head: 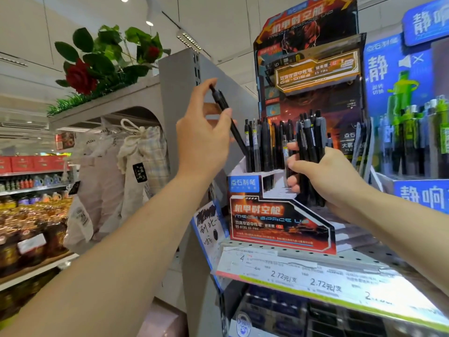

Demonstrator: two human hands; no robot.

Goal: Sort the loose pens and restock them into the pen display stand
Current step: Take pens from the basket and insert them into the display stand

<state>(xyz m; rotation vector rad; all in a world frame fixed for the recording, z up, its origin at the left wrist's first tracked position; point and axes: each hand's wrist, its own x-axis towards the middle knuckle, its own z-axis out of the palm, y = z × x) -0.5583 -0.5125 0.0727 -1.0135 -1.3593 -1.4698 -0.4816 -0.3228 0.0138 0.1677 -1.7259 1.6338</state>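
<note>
Partly restocked: left hand pinching one pen over stand; right hand gripping bundle left to slot.

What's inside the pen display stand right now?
The pen display stand holds a row of upright dark pens in its back slots. The left hand slants one black pen toward them. The white front tiers look unfilled. The slot bottoms are hidden.
</note>
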